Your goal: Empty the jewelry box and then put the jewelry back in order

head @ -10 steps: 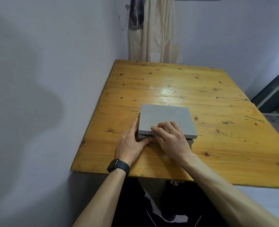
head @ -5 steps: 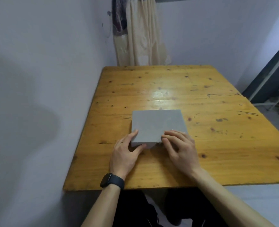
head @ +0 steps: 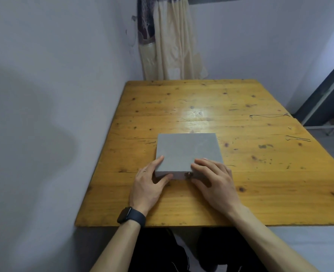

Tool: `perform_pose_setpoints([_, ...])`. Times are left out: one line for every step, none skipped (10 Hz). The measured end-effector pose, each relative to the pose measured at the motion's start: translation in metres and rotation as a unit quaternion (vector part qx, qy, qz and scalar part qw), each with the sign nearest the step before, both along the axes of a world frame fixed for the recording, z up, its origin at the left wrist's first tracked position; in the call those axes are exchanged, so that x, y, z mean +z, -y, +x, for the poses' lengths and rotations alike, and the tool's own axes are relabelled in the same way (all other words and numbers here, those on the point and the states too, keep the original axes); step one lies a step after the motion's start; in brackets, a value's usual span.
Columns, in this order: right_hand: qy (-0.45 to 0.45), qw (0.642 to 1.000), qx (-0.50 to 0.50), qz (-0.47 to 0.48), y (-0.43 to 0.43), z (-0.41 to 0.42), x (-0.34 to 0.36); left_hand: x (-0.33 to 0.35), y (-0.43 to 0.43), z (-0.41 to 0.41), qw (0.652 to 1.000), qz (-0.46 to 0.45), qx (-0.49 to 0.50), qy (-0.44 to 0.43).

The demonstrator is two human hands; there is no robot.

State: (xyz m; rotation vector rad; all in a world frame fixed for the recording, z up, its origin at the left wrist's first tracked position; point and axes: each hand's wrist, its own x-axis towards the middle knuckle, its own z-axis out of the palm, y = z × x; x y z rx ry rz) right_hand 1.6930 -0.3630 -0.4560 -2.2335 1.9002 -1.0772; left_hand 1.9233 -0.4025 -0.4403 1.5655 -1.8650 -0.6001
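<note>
A flat grey jewelry box (head: 187, 150) lies closed on the wooden table (head: 260, 173), near its front left. A small round metal clasp (head: 188, 174) shows on the box's front side. My left hand (head: 148, 183) grips the box's front left corner, thumb on the front face and fingers along the left side. My right hand (head: 215, 179) rests on the front right corner, fingers on the lid and thumb just right of the clasp. No jewelry is visible.
A white wall runs close along the table's left edge. A cream curtain (head: 174, 42) hangs behind the far edge. Two thin dark cords (head: 297, 138) lie on the table's right side. A dark door frame (head: 327, 89) stands at the right.
The view has swung, so the box now looks square to me. My right hand slid from the lid's front middle to the front right corner, uncovering the clasp. The lid stays closed.
</note>
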Motion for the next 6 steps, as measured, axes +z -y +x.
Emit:
perform_pose_setpoints([-0.005, 1.0, -0.02, -0.019, 0.001, 0.005, -0.003, 0.007, 0.001, 0.004, 0.998, 0.045, -0.012, -0.03])
perform_pose_setpoints([-0.01, 0.998, -0.038, -0.043, 0.002, 0.01, -0.003, 0.006, 0.012, 0.023, 0.99, 0.026, -0.018, 0.14])
perform_pose_setpoints([-0.027, 0.998, -0.034, -0.046, 0.002, 0.012, -0.001, 0.002, 0.017, 0.036, 0.962, 0.044, -0.001, 0.269])
perform_pose_setpoints([-0.035, 0.998, -0.039, -0.046, 0.002, 0.006, 0.002, 0.001, 0.012, 0.029, 0.955, 0.051, -0.003, 0.294])
perform_pose_setpoints([-0.038, 0.998, -0.028, -0.036, -0.001, 0.009, 0.0, 0.005, 0.01, 0.028, 0.95, 0.066, -0.004, 0.305])
perform_pose_setpoints([-0.039, 0.999, -0.017, 0.002, 0.005, 0.006, 0.014, 0.008, 0.009, 0.027, 0.946, 0.078, -0.011, 0.315])
